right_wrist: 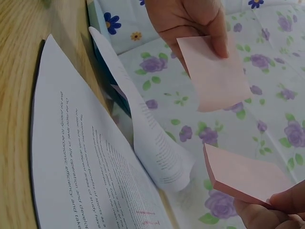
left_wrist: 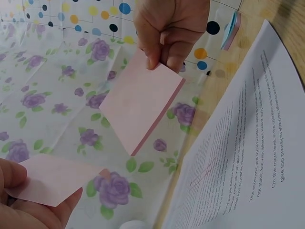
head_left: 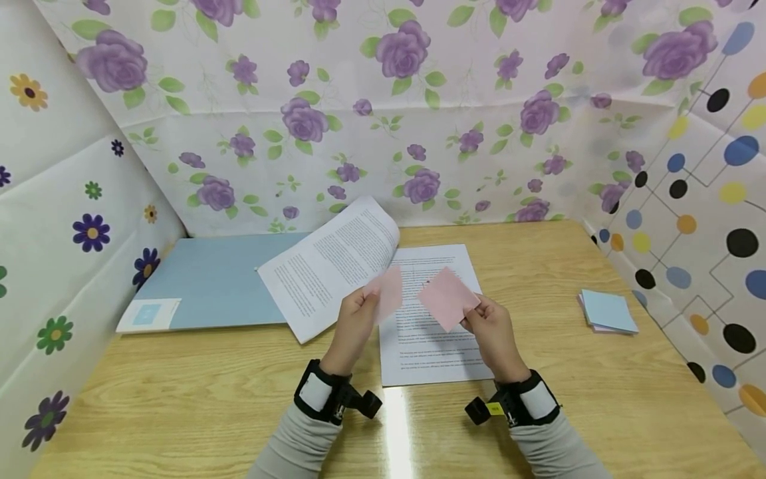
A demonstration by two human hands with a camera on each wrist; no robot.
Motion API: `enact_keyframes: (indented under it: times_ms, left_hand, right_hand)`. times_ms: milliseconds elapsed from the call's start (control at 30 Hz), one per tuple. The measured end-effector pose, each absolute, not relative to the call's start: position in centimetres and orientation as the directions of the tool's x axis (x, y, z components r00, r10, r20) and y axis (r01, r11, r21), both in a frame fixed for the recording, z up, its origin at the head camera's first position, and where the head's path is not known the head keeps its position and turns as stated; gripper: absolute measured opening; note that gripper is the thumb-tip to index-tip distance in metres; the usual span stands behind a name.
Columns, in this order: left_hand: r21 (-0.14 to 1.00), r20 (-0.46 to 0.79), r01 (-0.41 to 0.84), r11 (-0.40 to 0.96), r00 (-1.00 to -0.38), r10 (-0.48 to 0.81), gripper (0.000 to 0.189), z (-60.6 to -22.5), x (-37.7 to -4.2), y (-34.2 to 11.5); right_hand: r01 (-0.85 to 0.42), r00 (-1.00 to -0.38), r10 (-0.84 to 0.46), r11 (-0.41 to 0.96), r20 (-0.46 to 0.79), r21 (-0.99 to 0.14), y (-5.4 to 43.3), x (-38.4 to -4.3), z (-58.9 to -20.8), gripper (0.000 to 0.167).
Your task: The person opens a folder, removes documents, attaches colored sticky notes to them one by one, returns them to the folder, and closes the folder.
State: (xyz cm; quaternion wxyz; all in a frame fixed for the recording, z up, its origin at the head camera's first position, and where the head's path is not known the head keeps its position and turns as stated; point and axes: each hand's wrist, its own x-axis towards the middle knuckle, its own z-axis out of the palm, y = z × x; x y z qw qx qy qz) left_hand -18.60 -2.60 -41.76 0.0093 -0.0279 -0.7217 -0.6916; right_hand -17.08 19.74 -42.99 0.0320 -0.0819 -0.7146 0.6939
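Between thumb and fingers, my left hand pinches a single pink sticky note. A thicker pad of pink sticky notes is gripped at its corner by my right hand; its stacked edge shows in the left wrist view. The two are apart, held above a printed sheet that lies on the table. Red pen marks show among the sheet's printed lines. To the left, turned-over printed pages curl up along their right side.
A light blue folder lies beneath the turned pages at the left. On the right of the wooden table sits a small stack of blue and pink sticky notes. Patterned cloth walls enclose the back and sides.
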Motion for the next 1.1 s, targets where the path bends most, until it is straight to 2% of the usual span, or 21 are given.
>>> enact_keyframes:
  times_ms: [200,300,433,533,633,767,900,1033,1100]
  left_hand:
    - [0.997,0.058,0.059,0.054,-0.998,0.02,0.037,-41.7,-18.8,-2.4]
    - [0.997,0.054,0.054,0.06,-0.998,0.014,0.036,-41.7,-18.9,-2.3]
    - [0.997,0.05,0.05,0.066,-0.999,0.013,0.035,-41.8,-18.9,-2.2]
    - [0.996,0.055,0.056,0.075,-0.998,0.018,0.035,-41.9,-19.0,-2.1]
    - [0.994,0.066,0.068,0.091,-0.998,0.024,0.035,-42.2,-19.1,-2.1]
    - [0.993,0.071,0.073,0.097,-0.997,0.022,0.034,-42.5,-19.2,-2.1]
    - [0.991,0.101,0.102,0.092,-0.995,0.019,0.035,-42.6,-19.1,-2.3]
    - [0.982,0.155,0.157,0.105,-0.987,0.031,0.036,-42.5,-18.8,-2.4]
    - [0.983,0.146,0.149,0.11,-0.989,0.034,0.036,-42.4,-18.9,-2.5]
  right_hand:
    - [0.094,-0.976,0.205,0.068,-0.079,-0.993,21.0,-17.3,-43.0,0.037]
    - [0.109,-0.96,0.269,0.106,-0.077,-0.988,22.8,-17.6,-43.2,0.037]
    - [0.09,-0.924,0.38,0.081,-0.053,-0.993,26.6,-18.4,-43.9,0.04]
    - [0.085,-0.877,0.478,0.072,-0.04,-0.994,30.1,-18.8,-44.3,0.034]
    - [0.129,-0.806,0.587,0.045,-0.079,-0.991,33.8,-18.6,-44.5,0.018]
    - [0.226,-0.708,0.674,-0.066,-0.211,-0.972,38.2,-17.9,-44.7,0.031]
    - [0.3,-0.635,0.69,-0.194,-0.347,-0.934,41.0,-17.5,-45.1,0.02]
    - [0.287,-0.594,0.68,-0.32,-0.43,-0.903,42.3,-17.5,-45.5,0.052]
    - [0.271,-0.586,0.67,-0.367,-0.455,-0.89,42.7,-17.6,-45.7,0.058]
